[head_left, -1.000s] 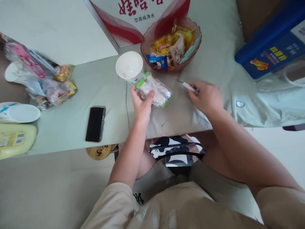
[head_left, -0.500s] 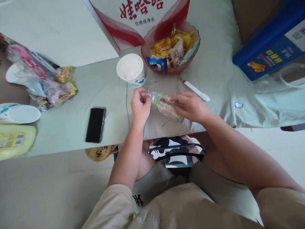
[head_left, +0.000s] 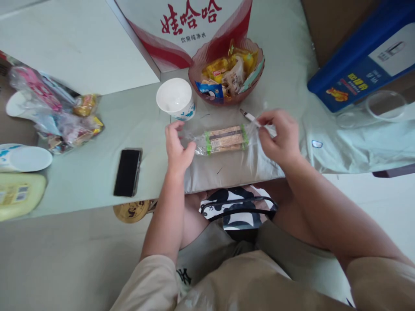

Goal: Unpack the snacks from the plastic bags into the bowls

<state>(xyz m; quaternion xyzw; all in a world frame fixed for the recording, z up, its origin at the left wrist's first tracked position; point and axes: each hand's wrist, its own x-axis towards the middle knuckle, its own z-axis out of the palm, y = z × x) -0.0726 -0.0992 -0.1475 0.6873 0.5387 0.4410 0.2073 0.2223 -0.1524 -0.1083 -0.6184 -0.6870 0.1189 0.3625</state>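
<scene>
A clear plastic packet [head_left: 227, 140] with green bands and tan, stick-like contents lies across the table in front of me. My right hand [head_left: 279, 136] pinches the see-through film at its right end. At the left end, my left hand [head_left: 178, 149] has thumb and fingers apart beside the crumpled film; whether it touches the film I cannot tell. A white box cutter [head_left: 249, 115] is partly covered by the right hand and the film. Just beyond my left hand stands a white paper cup [head_left: 175, 98] with a blue pattern.
A pink glass bowl [head_left: 194, 73] of wrapped snacks stands behind the cup, against a white and red carton [head_left: 191, 26]. A phone [head_left: 128, 172] lies left. Farther left are bagged items [head_left: 71, 125] and a yellow bottle [head_left: 22, 194]. A blue box [head_left: 353, 73] and clear cup [head_left: 385, 106] stand right.
My right hand has moved right, off the packet's middle to its right end, pulling the film. My left hand has shifted left and its fingers have spread. The packet now lies straighter.
</scene>
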